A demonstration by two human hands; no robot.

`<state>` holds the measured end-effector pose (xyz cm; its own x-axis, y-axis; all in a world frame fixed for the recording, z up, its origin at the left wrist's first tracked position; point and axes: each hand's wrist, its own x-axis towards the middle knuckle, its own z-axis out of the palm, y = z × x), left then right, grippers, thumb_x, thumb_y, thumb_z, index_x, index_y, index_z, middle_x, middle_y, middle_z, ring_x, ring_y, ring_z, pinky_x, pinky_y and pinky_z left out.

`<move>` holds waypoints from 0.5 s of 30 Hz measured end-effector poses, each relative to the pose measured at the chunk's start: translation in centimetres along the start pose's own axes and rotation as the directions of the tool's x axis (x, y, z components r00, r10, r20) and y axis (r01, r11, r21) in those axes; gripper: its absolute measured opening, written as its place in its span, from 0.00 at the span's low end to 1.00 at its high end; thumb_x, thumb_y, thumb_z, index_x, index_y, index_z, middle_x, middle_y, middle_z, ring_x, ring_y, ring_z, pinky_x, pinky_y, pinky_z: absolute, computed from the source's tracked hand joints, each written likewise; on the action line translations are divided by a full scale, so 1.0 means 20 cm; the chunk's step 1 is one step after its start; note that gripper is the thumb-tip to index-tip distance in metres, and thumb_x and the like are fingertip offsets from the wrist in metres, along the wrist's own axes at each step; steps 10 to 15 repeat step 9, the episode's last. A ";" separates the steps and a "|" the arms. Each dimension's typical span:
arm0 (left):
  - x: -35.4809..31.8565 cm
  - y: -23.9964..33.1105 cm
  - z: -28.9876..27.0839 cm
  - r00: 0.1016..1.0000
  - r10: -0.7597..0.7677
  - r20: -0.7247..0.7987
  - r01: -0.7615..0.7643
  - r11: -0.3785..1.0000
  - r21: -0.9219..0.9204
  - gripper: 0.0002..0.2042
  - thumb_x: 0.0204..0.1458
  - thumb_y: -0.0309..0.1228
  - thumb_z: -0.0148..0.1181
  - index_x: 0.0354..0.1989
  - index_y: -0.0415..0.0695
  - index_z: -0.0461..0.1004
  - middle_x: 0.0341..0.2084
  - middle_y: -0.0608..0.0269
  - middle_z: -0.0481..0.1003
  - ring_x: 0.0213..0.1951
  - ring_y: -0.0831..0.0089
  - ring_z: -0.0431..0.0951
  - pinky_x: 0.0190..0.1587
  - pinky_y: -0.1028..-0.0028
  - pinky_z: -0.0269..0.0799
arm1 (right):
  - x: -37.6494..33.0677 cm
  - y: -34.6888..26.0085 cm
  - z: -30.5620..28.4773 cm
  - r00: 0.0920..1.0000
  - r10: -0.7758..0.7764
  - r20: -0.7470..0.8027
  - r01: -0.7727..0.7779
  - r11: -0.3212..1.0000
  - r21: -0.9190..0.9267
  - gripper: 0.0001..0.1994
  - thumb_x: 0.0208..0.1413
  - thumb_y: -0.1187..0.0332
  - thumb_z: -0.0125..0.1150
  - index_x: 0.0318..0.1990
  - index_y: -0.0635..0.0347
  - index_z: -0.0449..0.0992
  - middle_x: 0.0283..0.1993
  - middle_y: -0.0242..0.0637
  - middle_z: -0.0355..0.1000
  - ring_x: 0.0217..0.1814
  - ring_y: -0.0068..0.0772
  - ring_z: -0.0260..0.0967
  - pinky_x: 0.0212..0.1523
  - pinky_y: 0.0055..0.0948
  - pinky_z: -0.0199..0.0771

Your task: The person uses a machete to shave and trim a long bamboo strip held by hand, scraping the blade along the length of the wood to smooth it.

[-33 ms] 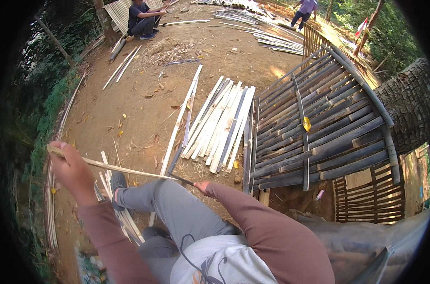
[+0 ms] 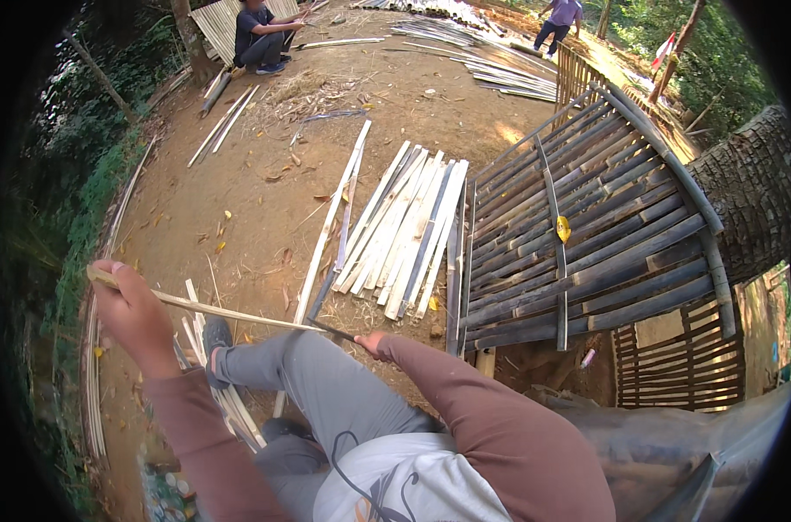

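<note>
My left hand [image 2: 134,313], raised at the left, is closed around one end of a long, pale bamboo strip [image 2: 226,313]. The strip slants down to the right, and its far end lies by my bent grey-trousered knee [image 2: 295,348]. My right hand [image 2: 372,344] is closed on the handle of a dark, narrow knife [image 2: 330,329]. Its blade points left and meets the strip near that far end; whether it cuts into the bamboo is too small to tell. The right fingers are partly hidden by the sleeve and wrist.
Split bamboo strips [image 2: 408,230] lie in a pile ahead. A slatted bamboo bench [image 2: 587,217] stands at the right beside a thick trunk [image 2: 752,191]. More strips [image 2: 239,409] lie by my foot. One person [image 2: 260,39] squats far left; another [image 2: 562,22] stands far right.
</note>
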<state>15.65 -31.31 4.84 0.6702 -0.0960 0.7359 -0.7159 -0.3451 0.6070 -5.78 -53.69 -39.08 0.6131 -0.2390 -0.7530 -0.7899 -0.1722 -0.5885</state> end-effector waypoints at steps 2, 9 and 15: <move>0.01 -0.02 -0.03 1.000 0.021 0.023 -0.022 0.999 0.027 0.11 0.69 0.35 0.46 0.40 0.40 0.68 0.26 0.65 0.65 0.29 0.75 0.65 0.34 0.70 0.64 | -0.05 -0.18 -0.02 0.995 -0.095 0.017 0.094 0.995 0.037 0.37 0.69 0.33 0.40 0.26 0.61 0.75 0.20 0.40 0.70 0.19 0.40 0.66 0.25 0.43 0.68; 0.04 -0.15 -0.03 0.999 0.024 0.026 -0.024 0.999 0.022 0.11 0.70 0.36 0.48 0.46 0.41 0.71 0.30 0.64 0.69 0.33 0.76 0.68 0.39 0.72 0.65 | 0.27 -0.10 0.09 0.929 -0.347 -0.125 0.322 0.929 -0.181 0.35 0.68 0.33 0.41 0.53 0.51 0.85 0.45 0.58 0.82 0.50 0.41 0.83 0.58 0.41 0.78; 0.04 -0.15 -0.03 0.999 0.024 0.026 -0.024 0.999 0.022 0.11 0.70 0.36 0.48 0.46 0.41 0.71 0.30 0.64 0.69 0.33 0.76 0.68 0.39 0.72 0.65 | 0.27 -0.10 0.09 0.929 -0.347 -0.125 0.322 0.929 -0.181 0.35 0.68 0.33 0.41 0.53 0.51 0.85 0.45 0.58 0.82 0.50 0.41 0.83 0.58 0.41 0.78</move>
